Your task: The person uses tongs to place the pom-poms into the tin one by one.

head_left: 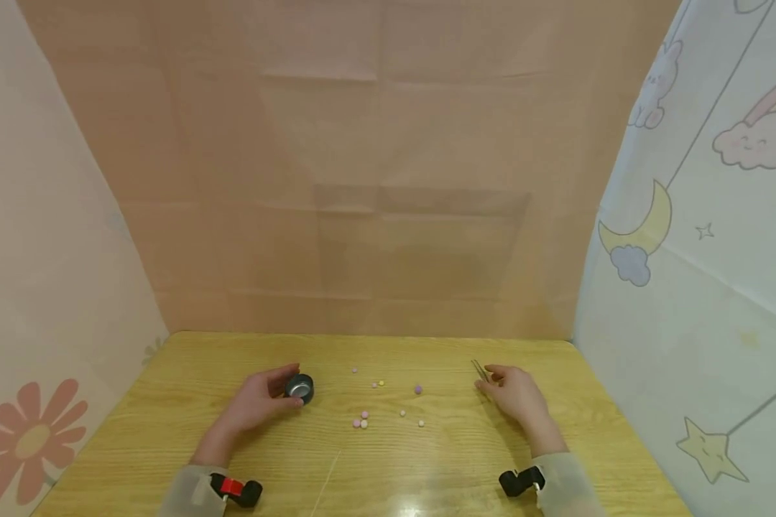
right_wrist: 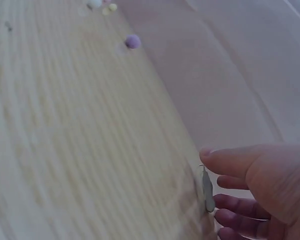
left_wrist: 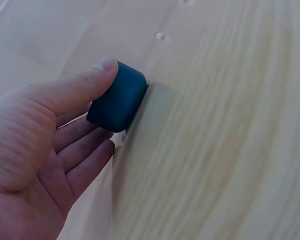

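Observation:
On the left of the table, my left hand (head_left: 259, 401) holds a small dark round cup (head_left: 299, 388) between thumb and fingers. Its top is open and its inside looks shiny and bare. In the left wrist view the thumb lies along the side of the cup (left_wrist: 121, 97), with fingers behind it. At the right, my right hand (head_left: 517, 395) is beside thin metal tweezers (head_left: 478, 370). The right wrist view has the tweezers (right_wrist: 208, 190) close to the table, between thumb and fingertips; a firm pinch is not visible.
Between the hands lie several small pastel balls, among them a purple ball (head_left: 418, 390), a yellow ball (head_left: 381, 383) and a pink ball (head_left: 365, 414). The wooden table (head_left: 284, 470) meets a tan cloth backdrop (head_left: 362, 251), with patterned cloth on both sides.

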Demonstrator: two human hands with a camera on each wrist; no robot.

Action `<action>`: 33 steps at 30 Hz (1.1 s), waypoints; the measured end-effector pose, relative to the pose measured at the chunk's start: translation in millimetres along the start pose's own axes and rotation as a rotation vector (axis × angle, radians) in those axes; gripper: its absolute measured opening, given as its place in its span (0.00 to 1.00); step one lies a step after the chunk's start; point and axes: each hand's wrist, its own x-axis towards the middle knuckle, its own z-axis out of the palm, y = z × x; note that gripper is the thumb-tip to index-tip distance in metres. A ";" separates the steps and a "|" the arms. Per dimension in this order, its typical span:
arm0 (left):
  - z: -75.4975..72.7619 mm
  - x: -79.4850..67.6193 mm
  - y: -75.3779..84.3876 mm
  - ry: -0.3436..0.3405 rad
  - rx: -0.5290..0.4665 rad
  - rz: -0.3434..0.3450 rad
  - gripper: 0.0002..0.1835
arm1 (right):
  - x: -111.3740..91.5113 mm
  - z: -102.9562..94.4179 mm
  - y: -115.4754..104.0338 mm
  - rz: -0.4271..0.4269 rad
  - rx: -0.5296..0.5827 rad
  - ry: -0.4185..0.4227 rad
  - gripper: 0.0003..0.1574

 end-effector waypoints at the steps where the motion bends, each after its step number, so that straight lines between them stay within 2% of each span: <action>1: 0.4 0.2 -1.0 -0.002 -0.006 0.011 0.43 | 0.5 1.4 -0.3 0.001 -0.001 0.004 0.37; 7: 4.1 2.9 -6.6 0.004 0.028 0.005 0.42 | 3.2 9.8 0.0 -0.003 -0.026 0.042 0.32; 15: 5.5 2.3 -9.6 0.027 0.038 -0.050 0.40 | 3.9 13.8 -0.2 -0.023 -0.041 0.062 0.23; 22: 3.4 2.7 -5.3 0.038 0.035 -0.065 0.39 | 5.9 13.7 -0.5 -0.082 -0.055 0.061 0.18; 26: 2.1 3.8 -1.6 0.037 0.036 -0.064 0.39 | 7.1 12.4 -4.2 -0.094 -0.033 0.055 0.16; 33: 4.4 2.4 -2.4 0.031 0.035 -0.078 0.38 | 7.6 16.4 -10.7 -0.039 0.086 0.032 0.19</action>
